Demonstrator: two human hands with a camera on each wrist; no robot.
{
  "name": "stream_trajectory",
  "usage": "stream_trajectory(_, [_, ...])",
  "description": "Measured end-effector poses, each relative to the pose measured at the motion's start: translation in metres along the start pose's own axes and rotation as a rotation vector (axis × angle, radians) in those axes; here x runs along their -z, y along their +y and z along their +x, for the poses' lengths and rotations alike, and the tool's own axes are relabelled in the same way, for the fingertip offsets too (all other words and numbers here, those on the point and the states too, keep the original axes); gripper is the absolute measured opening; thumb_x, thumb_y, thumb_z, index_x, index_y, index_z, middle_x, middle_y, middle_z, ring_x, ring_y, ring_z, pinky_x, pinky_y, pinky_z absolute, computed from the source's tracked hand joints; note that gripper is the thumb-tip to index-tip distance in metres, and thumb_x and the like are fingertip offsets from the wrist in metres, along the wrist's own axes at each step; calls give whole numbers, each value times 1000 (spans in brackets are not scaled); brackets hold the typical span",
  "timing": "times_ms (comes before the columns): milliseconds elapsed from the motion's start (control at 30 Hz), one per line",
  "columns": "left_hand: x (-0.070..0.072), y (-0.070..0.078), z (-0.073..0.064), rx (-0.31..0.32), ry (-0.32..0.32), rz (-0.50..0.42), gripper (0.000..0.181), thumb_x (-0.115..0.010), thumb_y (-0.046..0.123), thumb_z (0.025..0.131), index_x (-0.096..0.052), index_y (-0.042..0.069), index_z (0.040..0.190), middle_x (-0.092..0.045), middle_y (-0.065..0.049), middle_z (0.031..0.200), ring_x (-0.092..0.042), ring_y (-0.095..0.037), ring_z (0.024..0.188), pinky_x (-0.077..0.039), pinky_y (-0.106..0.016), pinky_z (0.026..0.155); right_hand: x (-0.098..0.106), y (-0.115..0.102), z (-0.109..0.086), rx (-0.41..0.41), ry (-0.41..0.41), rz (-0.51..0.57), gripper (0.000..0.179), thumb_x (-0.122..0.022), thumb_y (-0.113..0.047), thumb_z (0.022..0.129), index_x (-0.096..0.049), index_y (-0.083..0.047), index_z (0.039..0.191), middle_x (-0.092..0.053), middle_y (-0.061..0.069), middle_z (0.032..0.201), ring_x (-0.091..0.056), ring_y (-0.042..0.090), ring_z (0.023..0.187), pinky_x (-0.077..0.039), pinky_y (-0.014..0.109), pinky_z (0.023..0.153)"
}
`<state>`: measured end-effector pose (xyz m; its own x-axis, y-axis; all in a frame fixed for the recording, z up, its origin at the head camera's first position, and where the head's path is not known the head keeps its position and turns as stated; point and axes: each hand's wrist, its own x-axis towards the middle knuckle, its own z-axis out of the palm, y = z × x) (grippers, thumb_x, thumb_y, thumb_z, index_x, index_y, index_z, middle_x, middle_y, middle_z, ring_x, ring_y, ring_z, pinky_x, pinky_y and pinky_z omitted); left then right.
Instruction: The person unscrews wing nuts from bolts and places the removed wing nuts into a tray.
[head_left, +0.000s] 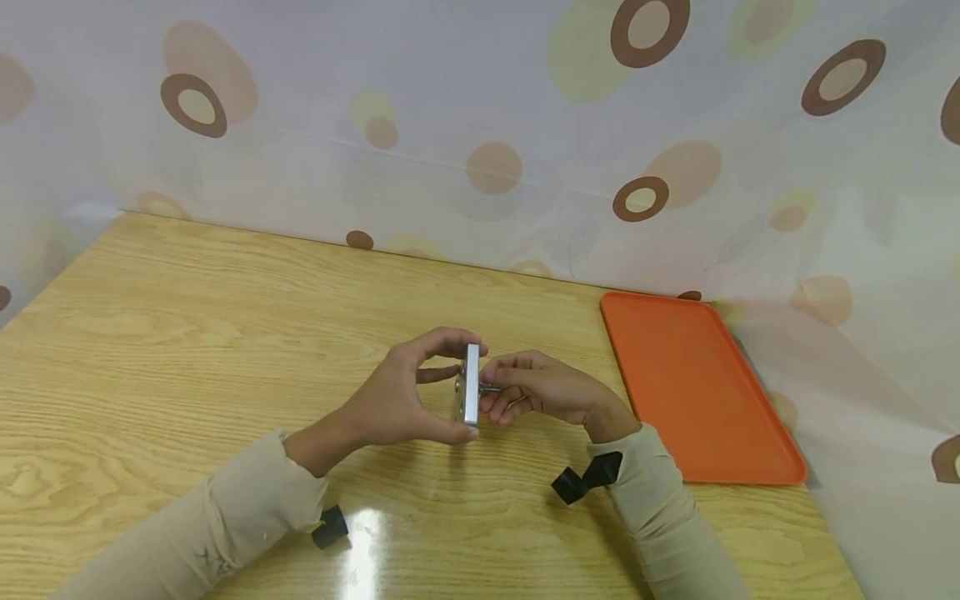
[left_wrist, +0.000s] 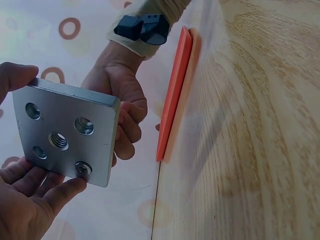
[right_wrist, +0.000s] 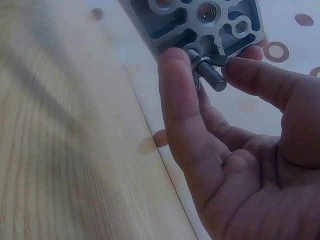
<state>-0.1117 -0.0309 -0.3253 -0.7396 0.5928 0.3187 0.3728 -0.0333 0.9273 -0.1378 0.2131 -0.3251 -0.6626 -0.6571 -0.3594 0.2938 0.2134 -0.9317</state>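
Observation:
My left hand [head_left: 397, 396] holds a square silver metal plate [head_left: 471, 387] by its edges, upright above the table. In the left wrist view the plate's flat face shows several holes, the middle one threaded. A bolt head [left_wrist: 83, 168] sits in one corner hole. On the ribbed back, seen from the right wrist, the threaded bolt [right_wrist: 214, 77] sticks out with a wing nut [right_wrist: 218, 60] on it. My right hand [head_left: 551, 390] pinches that wing nut between thumb and index finger; part of the nut is hidden behind the fingers.
An orange tray [head_left: 697, 392] lies at the right side of the wood-grain table [head_left: 225, 333]. A white sheet with brown and yellow circles [head_left: 450, 100] rises behind the table and along its right side.

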Motion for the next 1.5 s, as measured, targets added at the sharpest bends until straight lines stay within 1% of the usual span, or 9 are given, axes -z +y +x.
stream_trajectory(300, [0,1,0,18,-4,-3,77,-89,6,67,-53,8,134,-58,-12,134,-57,-29,126,-52,-45,109,0,-1,0,10,-5,-39,18,-54,-22,103,-62,-7,107,-71,-2,89,-71,8,77,-63,22,72])
stream_trajectory(500, [-1,0,0,23,-1,-3,77,-89,6,67,-53,7,134,-58,-18,135,-56,-29,126,-52,-45,109,1,0,-1,8,0,-56,12,-56,-12,100,-59,-7,110,-70,-1,90,-69,10,79,-63,24,73])
stream_trajectory(767, [0,1,-1,16,0,4,77,-89,6,67,-52,7,135,-58,-18,135,-56,-29,126,-52,-45,109,0,0,-1,16,-14,-58,19,-59,-6,97,-57,-5,116,-72,-3,90,-70,9,80,-63,25,74])
stream_trajectory(900, [0,1,-1,17,0,6,78,-89,6,67,-52,8,135,-58,-15,135,-56,-28,126,-52,-45,109,-1,0,-2,17,-19,-51,23,-61,-3,94,-57,-4,117,-72,-3,91,-71,9,80,-63,25,74])
stream_trajectory(1100, [0,1,-1,21,1,9,78,-89,6,67,-52,8,136,-58,-15,135,-56,-28,127,-52,-45,109,0,0,-1,21,-22,-51,26,-60,1,93,-57,-3,118,-72,-1,93,-71,9,81,-64,25,75])
stream_trajectory(1200, [-1,2,-1,22,3,12,78,-89,7,67,-52,8,135,-58,-16,135,-56,-28,126,-52,-45,109,2,0,-2,20,-37,-86,28,-62,-4,94,-56,-2,121,-73,-2,96,-71,10,85,-64,28,78])
stream_trajectory(1333, [-1,3,-1,21,3,19,78,-89,7,67,-52,8,135,-58,-13,135,-57,-28,126,-52,-46,109,4,0,-4,-12,-48,-120,48,-69,-29,94,-54,1,128,-74,-3,102,-72,13,95,-64,33,80])
stream_trajectory(1433, [-1,2,-1,19,1,21,78,-89,8,67,-52,8,136,-58,-13,135,-57,-28,126,-52,-46,109,3,-1,-4,-54,-1,-82,59,-67,-45,93,-54,-1,130,-73,-2,101,-73,14,93,-65,32,77])
stream_trajectory(1500, [-1,3,0,15,-1,17,78,-89,7,67,-52,7,135,-58,-14,135,-57,-28,126,-52,-46,109,2,-1,-2,-79,40,-49,54,-60,-47,97,-56,-3,127,-73,-2,96,-73,11,86,-65,28,74])
